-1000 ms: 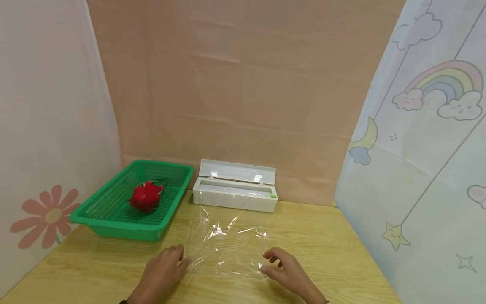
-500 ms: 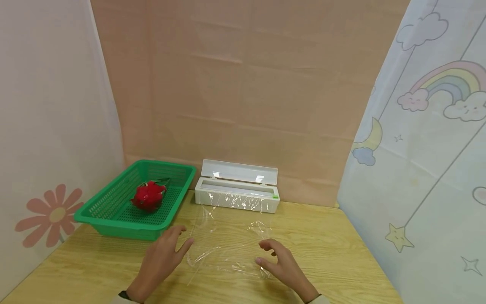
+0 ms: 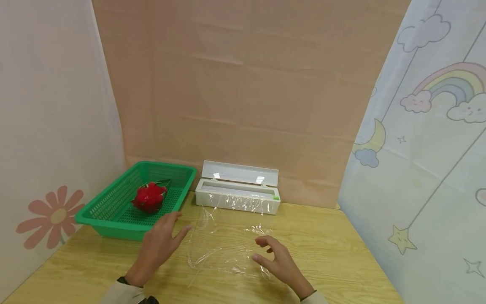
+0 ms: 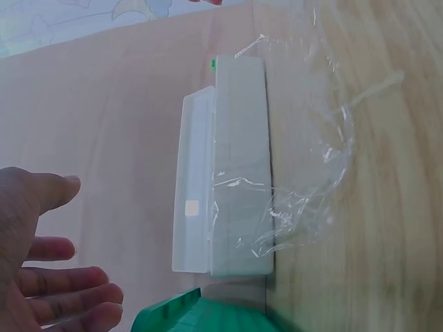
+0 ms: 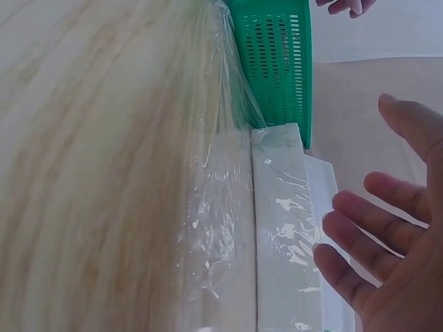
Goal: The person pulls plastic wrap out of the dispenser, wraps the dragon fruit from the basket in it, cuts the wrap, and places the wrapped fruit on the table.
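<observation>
A clear sheet of cling film lies on the table, running from the front of a white cling film dispenser with its lid raised. My left hand hovers left of the film, near the basket's front corner, fingers relaxed and holding nothing. On the film's right side, my right hand is held above the sheet with loosely bent fingers and nothing in them. Both wrist views show spread fingers, with the left hand and right hand apart from the film.
A green basket stands at the left, with a red dragon fruit in it. The dispenser carries a small green piece at its right end. Behind it hangs a plain tan backdrop, and printed curtains flank the table.
Both hands have lifted off the film's near edge; the left moved forward toward the basket, the right slightly forward and left. The film has settled flatter and clings to the dispenser's front.
</observation>
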Demonstrator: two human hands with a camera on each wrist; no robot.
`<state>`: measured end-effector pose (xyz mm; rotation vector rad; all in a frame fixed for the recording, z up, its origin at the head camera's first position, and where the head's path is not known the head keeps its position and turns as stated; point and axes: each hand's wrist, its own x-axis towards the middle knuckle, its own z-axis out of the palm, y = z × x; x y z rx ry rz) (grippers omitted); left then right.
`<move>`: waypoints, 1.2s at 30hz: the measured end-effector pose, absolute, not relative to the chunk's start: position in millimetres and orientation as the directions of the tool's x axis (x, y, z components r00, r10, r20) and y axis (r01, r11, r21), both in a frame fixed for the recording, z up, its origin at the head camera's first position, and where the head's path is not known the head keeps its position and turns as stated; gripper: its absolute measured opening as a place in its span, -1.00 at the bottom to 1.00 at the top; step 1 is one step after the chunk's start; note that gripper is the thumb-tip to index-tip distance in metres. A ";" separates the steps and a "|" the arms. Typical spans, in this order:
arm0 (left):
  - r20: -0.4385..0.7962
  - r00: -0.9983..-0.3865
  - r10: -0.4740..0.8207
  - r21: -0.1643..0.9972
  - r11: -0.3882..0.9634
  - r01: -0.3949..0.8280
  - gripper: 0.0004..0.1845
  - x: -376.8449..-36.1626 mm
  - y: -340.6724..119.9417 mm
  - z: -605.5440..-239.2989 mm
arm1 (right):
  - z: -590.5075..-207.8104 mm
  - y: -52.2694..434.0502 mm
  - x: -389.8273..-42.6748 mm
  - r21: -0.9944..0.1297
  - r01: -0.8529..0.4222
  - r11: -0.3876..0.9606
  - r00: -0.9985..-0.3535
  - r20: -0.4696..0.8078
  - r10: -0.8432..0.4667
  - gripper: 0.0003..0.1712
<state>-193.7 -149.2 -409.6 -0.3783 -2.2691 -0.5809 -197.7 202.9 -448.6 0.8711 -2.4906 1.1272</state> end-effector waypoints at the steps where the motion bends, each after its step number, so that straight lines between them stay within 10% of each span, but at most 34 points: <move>1: 0.728 -0.680 0.089 0.295 0.855 0.427 -0.48 -195.1 -150.1 -408.6 | -448.1 202.1 -198.5 -0.587 -0.624 0.516 -0.782 0.468 -0.412 -0.59; 36: 0.687 -0.726 0.019 0.359 0.860 0.363 -0.50 -239.0 -181.6 -390.2 | -438.3 176.8 -219.0 -0.634 -0.591 0.500 -0.805 0.418 -0.421 -0.54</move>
